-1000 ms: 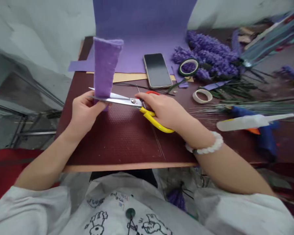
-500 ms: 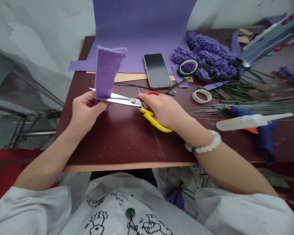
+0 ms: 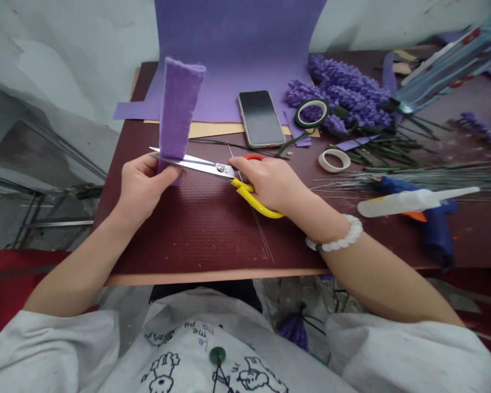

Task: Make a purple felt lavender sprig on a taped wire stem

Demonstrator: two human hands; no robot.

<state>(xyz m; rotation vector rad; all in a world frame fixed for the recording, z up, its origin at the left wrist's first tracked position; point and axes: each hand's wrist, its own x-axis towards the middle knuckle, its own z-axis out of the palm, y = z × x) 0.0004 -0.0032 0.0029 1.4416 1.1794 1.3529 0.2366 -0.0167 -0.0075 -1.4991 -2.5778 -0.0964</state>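
Currently, head view only: my left hand [image 3: 141, 183] is pinched on the lower end of the purple felt strip [image 3: 179, 106], thumb against fingers, and the strip stands upright over the near-left part of the table [image 3: 196, 234]. My right hand [image 3: 270, 183] is closed through the yellow loops of the scissors [image 3: 204, 165]. The blades are slightly parted and straddle the strip just above my pinch. Judgement: the felt is light, soft and limp, with a grippy nap, and not fragile. It is best held low, close to the blades, where it cannot fold away. Behind it lies a purple sheet [image 3: 237, 54] with a phone [image 3: 261, 117] on it. Tape rolls [image 3: 334, 160], purple flower spikes [image 3: 347, 93], wire stems [image 3: 413, 177] and a blue glue gun [image 3: 436, 232] lie well to the right. Nothing crowds the blades.
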